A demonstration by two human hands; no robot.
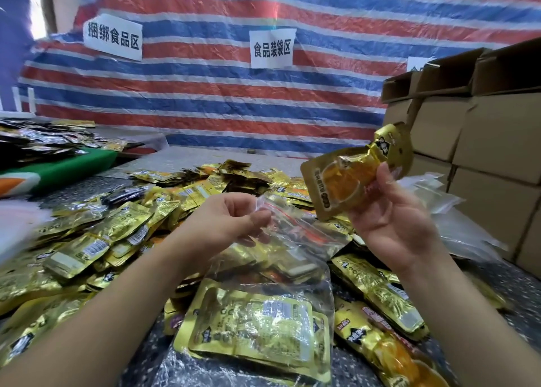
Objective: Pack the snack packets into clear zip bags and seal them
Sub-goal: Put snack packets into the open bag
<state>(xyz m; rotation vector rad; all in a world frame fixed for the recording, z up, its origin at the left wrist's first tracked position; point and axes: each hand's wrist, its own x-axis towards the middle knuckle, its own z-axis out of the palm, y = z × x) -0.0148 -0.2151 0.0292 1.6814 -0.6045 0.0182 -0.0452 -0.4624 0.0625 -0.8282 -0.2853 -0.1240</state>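
left hand (pixel 231 220): raised, fingertips pinching | right hand (pixel 392 211): raised, fingers seemingly curled, gripping

Two bare forearms, no sleeves as far up as the bottom edge. Left hand (pixel 231 220) and right hand (pixel 392 211) bare too: no gloves, rings, watch or bands. Nails short and unpainted where visible, on the right fingers (pixel 383 173). Nothing more of the body in view, no clothing either.
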